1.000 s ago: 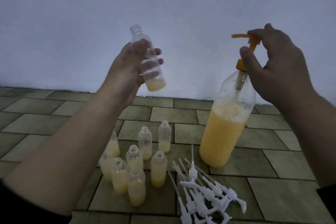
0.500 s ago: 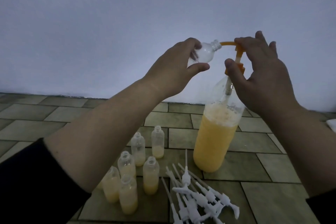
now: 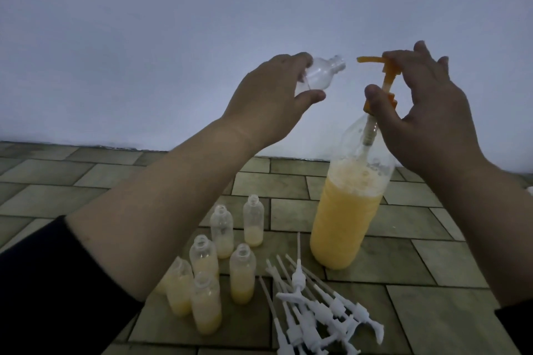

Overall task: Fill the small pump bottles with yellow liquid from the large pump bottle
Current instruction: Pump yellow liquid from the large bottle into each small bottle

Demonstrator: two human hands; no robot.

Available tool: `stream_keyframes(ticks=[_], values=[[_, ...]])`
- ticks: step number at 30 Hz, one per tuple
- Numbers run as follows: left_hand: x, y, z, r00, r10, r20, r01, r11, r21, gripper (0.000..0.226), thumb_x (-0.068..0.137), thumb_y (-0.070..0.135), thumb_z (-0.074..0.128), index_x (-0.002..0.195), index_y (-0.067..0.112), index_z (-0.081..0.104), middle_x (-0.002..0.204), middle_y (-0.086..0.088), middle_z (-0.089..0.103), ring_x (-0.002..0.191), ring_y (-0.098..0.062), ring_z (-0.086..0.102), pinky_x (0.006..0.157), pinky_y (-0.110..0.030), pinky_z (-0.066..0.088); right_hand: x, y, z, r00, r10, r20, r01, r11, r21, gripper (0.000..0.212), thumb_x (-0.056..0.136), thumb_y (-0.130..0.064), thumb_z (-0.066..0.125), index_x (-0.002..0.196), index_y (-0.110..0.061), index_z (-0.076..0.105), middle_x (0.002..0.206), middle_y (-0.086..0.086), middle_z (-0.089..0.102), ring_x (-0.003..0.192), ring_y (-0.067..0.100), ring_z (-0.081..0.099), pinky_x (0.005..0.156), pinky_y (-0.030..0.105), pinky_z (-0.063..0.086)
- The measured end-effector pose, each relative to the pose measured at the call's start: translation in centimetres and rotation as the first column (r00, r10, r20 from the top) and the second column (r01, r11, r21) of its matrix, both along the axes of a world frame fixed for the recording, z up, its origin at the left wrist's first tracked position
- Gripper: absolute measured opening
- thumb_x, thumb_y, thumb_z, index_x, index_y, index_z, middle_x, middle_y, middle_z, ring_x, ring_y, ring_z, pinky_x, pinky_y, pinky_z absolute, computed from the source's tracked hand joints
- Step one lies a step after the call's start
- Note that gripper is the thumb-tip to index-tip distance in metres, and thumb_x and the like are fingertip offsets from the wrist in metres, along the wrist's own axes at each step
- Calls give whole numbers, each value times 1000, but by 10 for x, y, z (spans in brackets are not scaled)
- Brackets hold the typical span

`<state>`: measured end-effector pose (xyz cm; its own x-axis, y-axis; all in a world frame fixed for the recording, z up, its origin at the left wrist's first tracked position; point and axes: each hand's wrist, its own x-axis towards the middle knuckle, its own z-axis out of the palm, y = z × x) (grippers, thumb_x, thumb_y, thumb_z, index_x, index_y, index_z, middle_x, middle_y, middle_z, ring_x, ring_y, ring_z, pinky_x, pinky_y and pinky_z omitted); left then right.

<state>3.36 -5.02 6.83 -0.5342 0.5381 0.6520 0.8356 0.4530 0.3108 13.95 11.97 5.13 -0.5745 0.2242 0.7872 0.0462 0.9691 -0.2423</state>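
Step in hand, as judged: bringing a small pump bottle (image 3: 119,78) to the orange spout (image 3: 370,59) of the large pump bottle (image 3: 346,210). The left hand (image 3: 271,101) is grasping the small bottle left of centre frame, tilted nearly flat, its open neck just beside the spout tip but not under it. The right hand (image 3: 429,112) grasps the orange pump head and collar.

Recommendation: seat the neck squarely under the spout before pressing, steady the collar and press slowly; otherwise liquid may spill.

Contents: large bottle roughly two-thirds full of yellow liquid, frothy on top, standing on the tiled floor (image 3: 432,311). Seven uncapped small bottles (image 3: 222,256) stand at lower centre, partly filled to differing levels. White pump tops (image 3: 317,314) lie heaped just beside them.
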Motion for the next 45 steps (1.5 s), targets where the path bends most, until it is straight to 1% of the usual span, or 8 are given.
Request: stream_keyframes(ticks=[8,17,22,26,29,34,42,45], values=[[5,15,3,997,-40,70,40,999,7,46,88,41,59,128,21,51,119,4,57,95,-12,50,84,-24,39,0,-3,-2,1000,-9,3,10,1000,-9,57,89,-52,41,137,-20,41,148,0,39,145,15,16,111,22,6],[6,20,4,972,-136,193,115,986,120,43,86,38,63,125,22,54,111,9,60,91,-8,50,81,-20,38,1,-9,-1,1000,-7,-6,6,1000,-12,54,90,-48,45,137,-20,41,149,1,37,145,16,16,109,22,6],[8,20,8,997,-27,-72,24,999,-39,43,89,39,57,128,21,50,115,6,59,97,-14,51,82,-25,36,3,-12,1,1000,-21,-13,21,1000,-11,51,92,-44,51,136,-20,43,152,3,32,145,19,14,110,27,9],[8,20,7,981,-3,-195,-13,996,-84,43,90,39,55,128,20,48,117,3,59,101,-18,53,87,-30,38,0,-13,-6,998,-8,-67,10,1000,21,46,92,-41,53,130,-15,48,144,4,43,144,16,17,114,28,1],[9,21,0,981,-9,-195,-18,991,-136,45,91,39,54,130,19,46,119,1,58,105,-20,53,88,-30,39,0,-15,-15,998,-6,-64,5,1000,-15,44,92,-39,53,130,-16,48,145,4,43,144,15,18,114,26,-1],[8,15,12,981,0,-195,-25,991,-128,39,91,41,53,124,19,50,112,2,58,91,-16,49,78,-26,36,5,-16,-3,999,17,-44,-16,999,36,46,94,-41,45,133,-16,48,145,1,43,143,7,12,112,22,-2],[6,20,4,961,-10,-276,-37,985,-166,45,92,40,53,130,17,45,121,0,57,108,-20,51,88,-31,42,-5,-20,-17,996,-22,-91,22,1000,-6,43,94,-38,46,130,-14,48,140,3,48,143,17,21,114,23,0],[5,17,9,960,-26,-280,-31,980,-198,40,92,39,53,124,17,47,119,-1,57,107,-21,52,86,-32,40,-1,-19,-12,998,16,-63,-15,1000,5,45,94,-40,43,130,-13,50,139,3,50,144,17,20,114,23,-1]])
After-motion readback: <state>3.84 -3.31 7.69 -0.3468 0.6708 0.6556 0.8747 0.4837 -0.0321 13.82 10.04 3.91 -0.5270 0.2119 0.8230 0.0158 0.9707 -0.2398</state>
